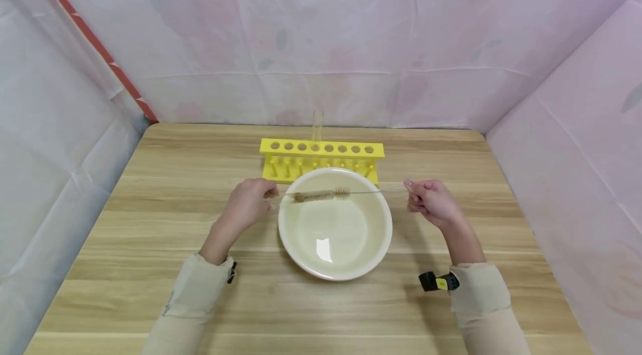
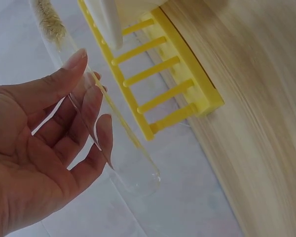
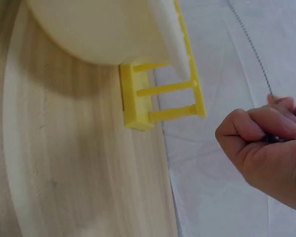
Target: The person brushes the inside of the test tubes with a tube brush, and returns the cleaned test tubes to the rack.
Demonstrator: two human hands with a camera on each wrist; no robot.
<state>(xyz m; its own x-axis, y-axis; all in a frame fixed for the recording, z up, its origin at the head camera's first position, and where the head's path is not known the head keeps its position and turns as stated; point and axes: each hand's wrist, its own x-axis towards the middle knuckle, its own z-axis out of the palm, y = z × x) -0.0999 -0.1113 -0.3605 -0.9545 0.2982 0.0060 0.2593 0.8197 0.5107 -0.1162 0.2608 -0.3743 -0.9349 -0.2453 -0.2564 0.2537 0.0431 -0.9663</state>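
My left hand (image 1: 249, 202) holds a clear glass test tube (image 2: 133, 168) between thumb and fingers, its rounded end pointing away from the brush. My right hand (image 1: 432, 199) grips the twisted wire handle (image 3: 254, 47) of a test tube brush (image 1: 321, 195). The brush's tan bristles (image 2: 50, 22) lie mostly inside the tube, with a fanned tuft near the tube's mouth. Tube and brush stretch level across the far part of a cream basin (image 1: 385, 227), above its rim. In the basin's bottom a bright reflection shows.
Behind the basin stands a yellow test tube rack (image 1: 321, 147), partly hidden by its rim. Another clear test tube (image 1: 318, 127) stands upright in the rack. All rests on a wooden table (image 1: 150, 221) with cloth-covered walls (image 1: 321, 26) at the back and sides.
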